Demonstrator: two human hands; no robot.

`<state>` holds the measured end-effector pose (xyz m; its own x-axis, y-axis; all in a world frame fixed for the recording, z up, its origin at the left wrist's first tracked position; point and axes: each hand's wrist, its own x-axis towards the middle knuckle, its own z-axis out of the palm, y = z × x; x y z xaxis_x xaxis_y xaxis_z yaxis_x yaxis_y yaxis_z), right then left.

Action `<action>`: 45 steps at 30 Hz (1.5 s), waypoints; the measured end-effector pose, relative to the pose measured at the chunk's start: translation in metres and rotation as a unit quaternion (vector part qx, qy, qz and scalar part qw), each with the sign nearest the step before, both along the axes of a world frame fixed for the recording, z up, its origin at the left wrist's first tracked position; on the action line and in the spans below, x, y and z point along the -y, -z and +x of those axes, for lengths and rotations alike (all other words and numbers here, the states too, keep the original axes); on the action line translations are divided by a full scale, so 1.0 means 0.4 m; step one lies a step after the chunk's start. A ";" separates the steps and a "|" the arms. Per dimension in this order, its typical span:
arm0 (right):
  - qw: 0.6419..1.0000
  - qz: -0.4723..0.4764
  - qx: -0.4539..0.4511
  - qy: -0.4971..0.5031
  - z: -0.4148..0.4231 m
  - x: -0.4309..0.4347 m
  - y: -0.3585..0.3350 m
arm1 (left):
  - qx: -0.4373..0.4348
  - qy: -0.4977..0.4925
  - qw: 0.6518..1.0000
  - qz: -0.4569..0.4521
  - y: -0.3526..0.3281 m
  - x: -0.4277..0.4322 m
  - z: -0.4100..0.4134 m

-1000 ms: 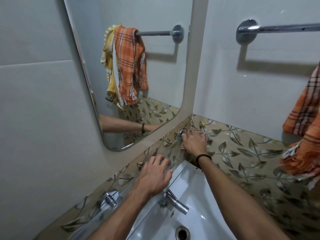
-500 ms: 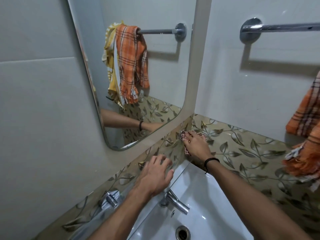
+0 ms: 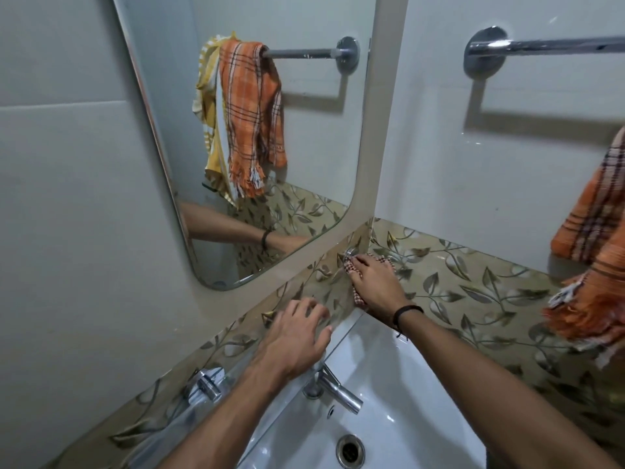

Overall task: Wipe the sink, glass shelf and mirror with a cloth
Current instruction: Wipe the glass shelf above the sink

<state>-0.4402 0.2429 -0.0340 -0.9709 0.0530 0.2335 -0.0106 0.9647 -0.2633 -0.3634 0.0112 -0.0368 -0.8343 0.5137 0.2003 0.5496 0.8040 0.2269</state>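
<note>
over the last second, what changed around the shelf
Very little. The right hand pressing the cloth rubbed slightly at the corner end of the glass shelf: it covered the metal fitting half a second ago, and the fitting shows again now. The left hand stayed resting on the shelf; nothing was taken up or let go.

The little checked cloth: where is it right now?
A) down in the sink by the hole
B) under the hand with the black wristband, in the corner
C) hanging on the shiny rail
B: the checked cloth peeks out from under the right hand, the one with the black wristband, which presses it flat in the corner. The thing hanging up is a big orange towel.
</note>
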 end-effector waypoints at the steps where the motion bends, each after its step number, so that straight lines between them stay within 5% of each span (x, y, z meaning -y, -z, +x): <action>1: 1.000 0.000 -0.003 0.004 0.012 0.026 -0.003 | -0.001 -0.001 1.000 0.000 -0.001 -0.001 0.000; 8: 0.989 -0.037 -0.050 -0.136 0.153 0.116 0.030 | -0.003 -0.004 1.000 -0.003 -0.002 0.002 0.004; 15: 0.998 -0.040 -0.002 -0.044 0.000 -0.018 0.010 | -0.004 0.000 1.000 0.003 0.004 0.008 0.000; 21: 0.988 -0.037 -0.013 -0.149 0.055 -0.005 0.024 | -0.006 0.001 1.000 0.002 0.007 0.001 -0.002; 27: 0.994 -0.020 0.004 -0.111 0.021 -0.001 -0.002 | -0.007 0.000 1.000 0.004 0.009 0.005 -0.003; 32: 0.984 -0.030 -0.005 -0.173 0.099 0.050 0.020 | -0.001 0.003 1.000 0.005 0.014 0.002 -0.006; 38: 0.994 -0.025 0.007 -0.101 0.055 0.057 0.006 | -0.017 0.012 1.000 0.019 -0.013 0.003 0.013; 45: 0.978 -0.065 0.000 -0.198 0.208 0.140 0.006 | -0.057 -0.013 0.992 0.109 -0.056 0.066 0.073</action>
<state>-0.3569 0.1867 -0.0363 -0.9215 -0.2983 0.2488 -0.3765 0.8436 -0.3829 -0.3344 -0.0154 -0.0145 -0.8125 0.4268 0.3972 0.5612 0.7569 0.3348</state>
